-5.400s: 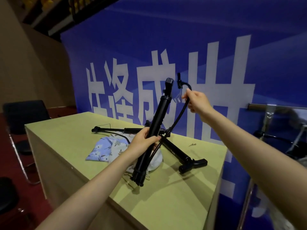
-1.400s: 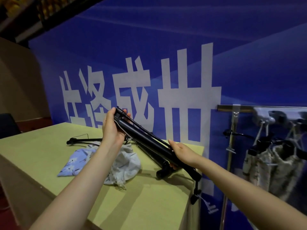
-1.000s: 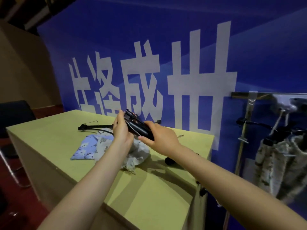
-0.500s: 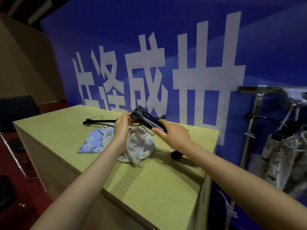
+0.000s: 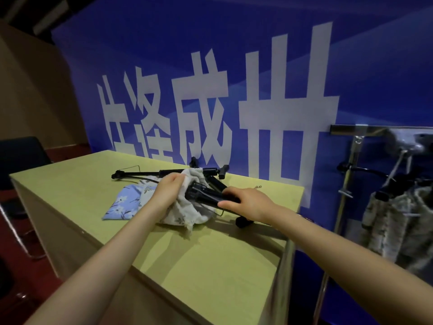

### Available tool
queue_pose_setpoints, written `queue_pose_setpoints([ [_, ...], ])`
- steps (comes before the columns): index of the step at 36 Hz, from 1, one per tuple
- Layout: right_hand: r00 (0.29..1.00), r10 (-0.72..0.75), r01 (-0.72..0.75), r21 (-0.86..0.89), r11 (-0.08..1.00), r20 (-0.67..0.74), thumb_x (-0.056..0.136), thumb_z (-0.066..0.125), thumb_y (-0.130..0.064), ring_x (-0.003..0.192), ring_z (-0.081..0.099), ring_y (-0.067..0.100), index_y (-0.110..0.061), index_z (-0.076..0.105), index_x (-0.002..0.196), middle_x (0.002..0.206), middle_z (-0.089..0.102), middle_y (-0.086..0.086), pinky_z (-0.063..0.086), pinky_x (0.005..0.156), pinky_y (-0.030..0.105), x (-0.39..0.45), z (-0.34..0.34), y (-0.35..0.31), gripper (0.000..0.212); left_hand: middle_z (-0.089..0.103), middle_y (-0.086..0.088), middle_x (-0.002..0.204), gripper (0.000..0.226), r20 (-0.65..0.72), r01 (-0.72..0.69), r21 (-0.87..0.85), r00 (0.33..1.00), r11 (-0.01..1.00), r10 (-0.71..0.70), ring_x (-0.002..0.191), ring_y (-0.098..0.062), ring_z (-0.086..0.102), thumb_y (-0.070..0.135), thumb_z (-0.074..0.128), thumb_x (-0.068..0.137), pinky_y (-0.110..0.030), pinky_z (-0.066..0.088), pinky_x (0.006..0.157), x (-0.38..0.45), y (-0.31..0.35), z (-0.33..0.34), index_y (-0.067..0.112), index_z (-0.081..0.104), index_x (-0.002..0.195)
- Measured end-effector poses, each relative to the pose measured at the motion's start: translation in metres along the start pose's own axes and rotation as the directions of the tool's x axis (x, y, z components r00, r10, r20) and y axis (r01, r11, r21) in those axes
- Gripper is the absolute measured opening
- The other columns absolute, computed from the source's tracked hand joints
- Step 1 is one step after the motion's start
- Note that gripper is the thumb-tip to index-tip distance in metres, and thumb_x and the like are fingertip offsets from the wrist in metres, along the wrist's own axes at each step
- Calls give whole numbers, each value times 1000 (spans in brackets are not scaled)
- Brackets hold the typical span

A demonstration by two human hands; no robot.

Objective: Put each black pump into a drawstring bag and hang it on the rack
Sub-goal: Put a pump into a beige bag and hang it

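Bagged pumps (image 5: 396, 221) on the rack (image 5: 365, 130) — blurred, cut off rightward.

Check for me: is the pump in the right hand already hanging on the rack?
No, the right hand holds the pump over the table, its end at the white bag.

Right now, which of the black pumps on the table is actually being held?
The pump nearest the camera: the right hand grips its barrel, its end at the white bag held by the left hand. The far pump lies untouched.
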State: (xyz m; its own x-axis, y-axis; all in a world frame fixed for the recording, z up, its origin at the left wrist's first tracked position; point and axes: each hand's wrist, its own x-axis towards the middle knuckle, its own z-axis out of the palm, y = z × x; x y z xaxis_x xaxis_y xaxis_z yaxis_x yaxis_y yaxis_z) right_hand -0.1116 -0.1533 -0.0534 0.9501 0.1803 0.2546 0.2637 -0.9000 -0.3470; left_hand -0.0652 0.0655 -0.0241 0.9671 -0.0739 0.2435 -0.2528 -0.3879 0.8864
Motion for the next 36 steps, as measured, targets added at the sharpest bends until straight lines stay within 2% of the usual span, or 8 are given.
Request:
queue_pose_setpoints([
  [6,994,-99,88,-218,972,-41,89,44,-68,80,58,17,-37,50,134,98,69,-1,43,59,29,10,-3,-10,54,70,-2,93,21,239,-237,-5,943,971,231,91,-17,65,33,54,96,-33,51,82,-15,37,11,21,72,93],
  [11,962,-238,200,-251,947,-133,91,46,-63,79,60,16,-42,44,138,99,70,-5,41,59,27,6,-18,-18,52,63,3,78,19,88,-363,228,932,903,352,75,-14,58,33,56,95,-31,46,68,2,29,10,19,66,86],
  [15,931,-342,277,-363,890,-128,90,45,-66,81,62,16,-41,35,146,98,70,-4,43,60,28,0,-29,-16,62,62,7,98,26,102,-320,402,947,858,305,94,-12,57,47,51,93,-32,45,79,17,9,3,25,65,94],
  [24,896,-437,329,-538,776,-82,88,39,-71,81,60,14,-41,31,148,102,66,-5,49,62,30,0,-50,-3,67,74,-5,101,59,336,105,-104,939,989,-64,93,-22,71,55,78,67,-39,55,83,9,1,-1,20,68,113],
  [29,899,-396,251,-519,817,-189,84,51,-69,100,56,15,-34,49,140,109,64,-5,45,77,30,8,-55,1,65,71,-6,108,26,208,87,-242,977,967,-36,99,-24,66,38,75,79,-38,52,88,7,-3,13,20,69,96],
  [31,876,-397,221,-504,835,-273,83,59,-63,111,51,19,-27,58,132,115,61,-1,42,87,33,10,-55,7,61,62,2,121,45,125,95,-291,990,952,-60,111,-21,59,43,75,78,-39,48,97,6,-5,19,20,64,114],
  [34,744,-382,201,-362,910,-548,86,64,-46,100,54,19,-18,69,106,103,63,-1,43,83,29,0,-48,18,34,57,-1,123,56,50,90,-373,996,923,-76,108,-20,58,41,73,82,-37,49,93,6,-8,24,18,55,130],
  [36,731,-95,130,2,991,-675,89,57,-47,82,54,13,-13,67,87,88,63,0,43,71,26,-9,-42,21,35,61,2,102,31,14,77,-420,997,904,-79,87,-13,60,32,67,89,-28,51,73,5,-12,24,23,56,117],
])
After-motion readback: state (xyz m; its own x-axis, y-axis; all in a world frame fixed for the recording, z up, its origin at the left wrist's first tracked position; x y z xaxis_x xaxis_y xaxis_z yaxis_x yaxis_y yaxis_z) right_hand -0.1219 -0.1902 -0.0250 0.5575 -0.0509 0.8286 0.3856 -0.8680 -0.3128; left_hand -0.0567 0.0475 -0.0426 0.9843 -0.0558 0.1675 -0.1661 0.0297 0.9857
